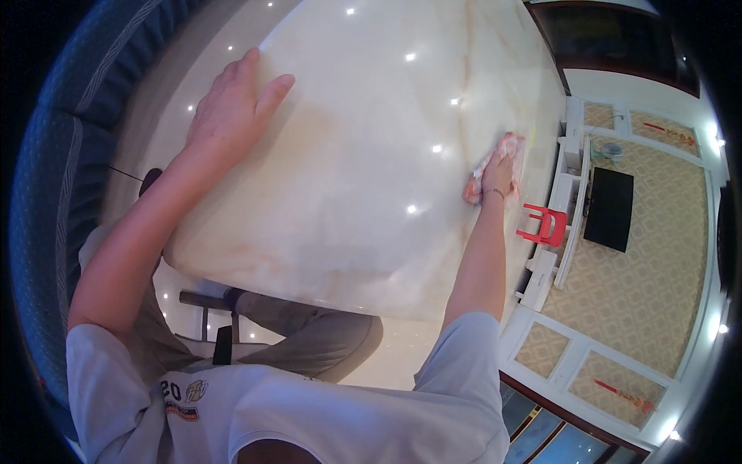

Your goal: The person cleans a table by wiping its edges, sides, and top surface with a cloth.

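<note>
A pale marble-patterned table (348, 170) with a glossy top spreads out before me. My right hand (498, 174) presses a crumpled pink-and-white cloth (508, 145) onto the tabletop near its right edge, the fingers closed over it. At the table's left edge is my left hand (236, 104), holding nothing. Its thumb stands apart from the fingers, and the fingers stretch forward.
A blue sofa (58, 178) runs along the left. Beyond the table's right edge are a red plastic chair (550, 226), a white cabinet (568, 201) and a black television (609, 210) by a patterned wall. A dark stool (205, 299) stands below.
</note>
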### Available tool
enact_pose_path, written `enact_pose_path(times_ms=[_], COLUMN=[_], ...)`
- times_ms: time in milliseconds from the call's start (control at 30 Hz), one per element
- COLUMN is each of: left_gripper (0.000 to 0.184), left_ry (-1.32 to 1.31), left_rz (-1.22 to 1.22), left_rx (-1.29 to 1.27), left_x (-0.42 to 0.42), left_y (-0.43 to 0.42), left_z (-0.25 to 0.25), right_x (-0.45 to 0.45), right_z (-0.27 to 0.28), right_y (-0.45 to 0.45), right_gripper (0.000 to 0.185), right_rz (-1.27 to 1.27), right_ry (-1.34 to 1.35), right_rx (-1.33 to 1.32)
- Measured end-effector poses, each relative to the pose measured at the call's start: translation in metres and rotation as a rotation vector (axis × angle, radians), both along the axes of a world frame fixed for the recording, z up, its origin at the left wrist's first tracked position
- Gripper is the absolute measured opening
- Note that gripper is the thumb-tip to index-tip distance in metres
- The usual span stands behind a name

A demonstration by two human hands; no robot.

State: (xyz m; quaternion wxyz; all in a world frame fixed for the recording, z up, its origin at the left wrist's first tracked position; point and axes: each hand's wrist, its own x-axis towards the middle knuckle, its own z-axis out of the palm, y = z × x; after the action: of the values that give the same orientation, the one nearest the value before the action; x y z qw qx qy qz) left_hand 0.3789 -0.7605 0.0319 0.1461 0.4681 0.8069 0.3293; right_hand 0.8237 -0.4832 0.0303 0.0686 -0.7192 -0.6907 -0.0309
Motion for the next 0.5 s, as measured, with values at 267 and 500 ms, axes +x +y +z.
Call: enact_pose_path(times_ms=[267,500], left_gripper=[0.071,0.073], left_ry=[-0.019,0.011], left_rz=[-0.001,-0.004], left_rx=[-0.037,-0.025], left_x=[0.004,0.001], left_y=[0.002,0.004], left_z=[0.004,0.002], right_x=[0.004,-0.065], right_z=[-0.004,0.001], right_y=[-0.102,-0.187], right_gripper=[0.061,0.056], right_rz=[0.061,0.358], right_ry=[-0.067,-0.077], right_rx=[0.06,0.068])
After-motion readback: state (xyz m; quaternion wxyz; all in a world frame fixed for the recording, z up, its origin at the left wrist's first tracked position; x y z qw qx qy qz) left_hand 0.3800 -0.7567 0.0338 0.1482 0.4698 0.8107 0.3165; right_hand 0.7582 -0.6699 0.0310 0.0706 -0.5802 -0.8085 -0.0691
